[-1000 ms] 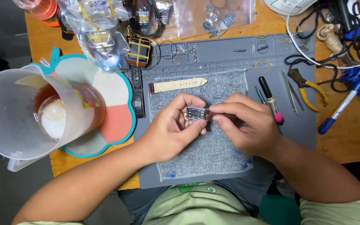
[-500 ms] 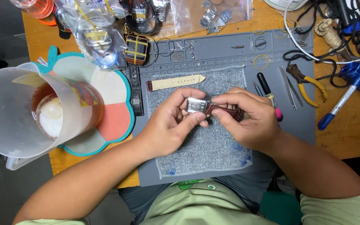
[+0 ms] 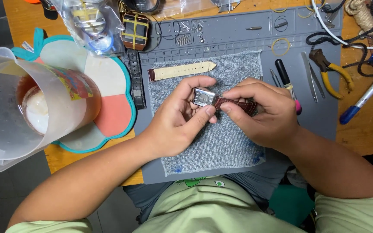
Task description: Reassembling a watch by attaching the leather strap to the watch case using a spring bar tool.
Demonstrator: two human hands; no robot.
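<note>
Since a moment ago our right hand [image 3: 264, 113] has drawn a dark brown leather strap [image 3: 237, 103] up against the small silver rectangular watch case [image 3: 203, 97], so the two now meet. Our left hand [image 3: 175, 125] pinches the case above the grey woven cloth [image 3: 212, 142] (a cream strap [image 3: 182, 70] lies nearby on the bench), the right's grip closed on the strap.

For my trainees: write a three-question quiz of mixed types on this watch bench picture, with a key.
1. True or false: the left hand holds the silver watch case.
2. Which strap piece does the right hand pinch?
A. the cream strap piece
B. the brown strap piece
C. neither
3. Fill in: the yellow-handled pliers lie to the ____ of the grey cloth.

Key: 1 true; 2 B; 3 right.
</note>
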